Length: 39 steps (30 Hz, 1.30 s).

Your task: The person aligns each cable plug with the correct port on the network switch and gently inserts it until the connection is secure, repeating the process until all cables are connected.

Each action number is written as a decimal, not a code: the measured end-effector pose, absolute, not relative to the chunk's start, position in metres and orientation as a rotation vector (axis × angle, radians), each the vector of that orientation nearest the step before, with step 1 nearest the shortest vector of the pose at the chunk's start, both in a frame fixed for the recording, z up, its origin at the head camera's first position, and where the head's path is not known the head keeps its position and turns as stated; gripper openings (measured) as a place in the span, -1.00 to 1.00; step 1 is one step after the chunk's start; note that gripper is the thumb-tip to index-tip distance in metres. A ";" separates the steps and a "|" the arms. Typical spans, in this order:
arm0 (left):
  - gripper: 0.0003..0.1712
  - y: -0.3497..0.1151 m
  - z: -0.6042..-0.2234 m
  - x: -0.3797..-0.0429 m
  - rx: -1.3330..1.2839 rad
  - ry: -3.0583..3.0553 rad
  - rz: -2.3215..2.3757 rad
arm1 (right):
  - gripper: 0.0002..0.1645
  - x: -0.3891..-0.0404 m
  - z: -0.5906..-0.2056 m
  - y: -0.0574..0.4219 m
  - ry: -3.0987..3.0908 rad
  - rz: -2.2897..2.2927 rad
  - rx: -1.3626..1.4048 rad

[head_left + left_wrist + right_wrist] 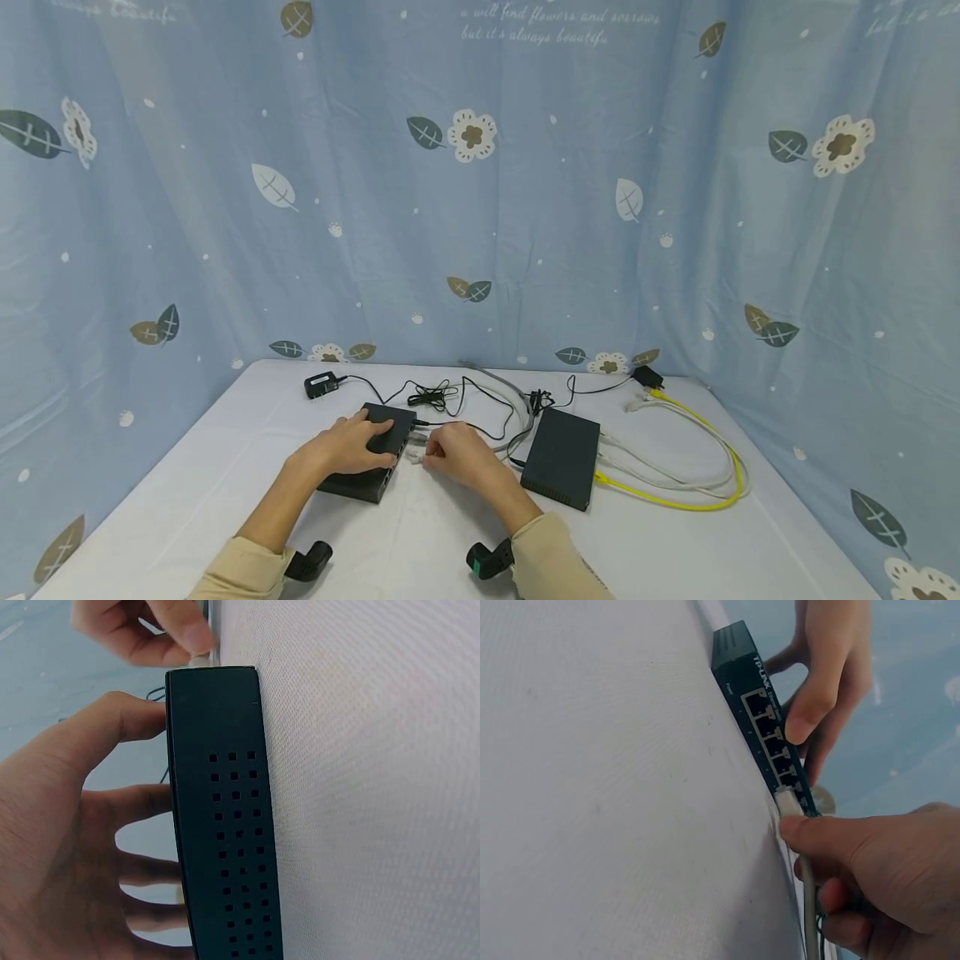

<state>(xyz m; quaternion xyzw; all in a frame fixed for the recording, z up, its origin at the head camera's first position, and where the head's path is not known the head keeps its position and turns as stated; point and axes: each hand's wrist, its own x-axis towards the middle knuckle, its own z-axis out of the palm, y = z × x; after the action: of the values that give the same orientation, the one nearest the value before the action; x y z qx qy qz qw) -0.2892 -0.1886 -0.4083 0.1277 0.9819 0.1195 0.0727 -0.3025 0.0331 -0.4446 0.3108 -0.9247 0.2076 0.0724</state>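
Observation:
A black network switch (pixel 358 484) lies on the white table (pixel 225 467). My left hand (pixel 352 443) lies over its top and holds it, with the thumb (pixel 810 705) hooked down over the row of ports (pixel 772 739). The vented side of the switch (pixel 229 847) shows beside my left hand (pixel 67 847). My right hand (pixel 456 454) pinches the clear plug (pixel 787 802) of a grey network cable (pixel 808 900). That plug sits at one of the ports near the switch's far end; whether it is fully seated is unclear.
A second black box (pixel 562 457) lies to the right, with yellow (pixel 675 500) and white cables (pixel 675 477) looping off it. Black power adapters (pixel 321 384) and thin black cords (pixel 435 396) lie behind the switch. A blue flowered curtain (pixel 480 208) encloses the table.

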 end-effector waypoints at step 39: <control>-0.13 -0.197 -0.410 -0.293 0.483 2.923 0.403 | -0.91 -0.298 -0.442 0.031 -2.721 0.504 0.968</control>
<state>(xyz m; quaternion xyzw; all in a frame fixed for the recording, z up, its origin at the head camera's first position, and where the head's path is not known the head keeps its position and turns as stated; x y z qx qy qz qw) -0.2929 -0.1970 -0.4097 0.1611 0.9748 0.1345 0.0759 -0.2980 0.0305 -0.4418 0.3282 -0.9231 0.1709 0.1047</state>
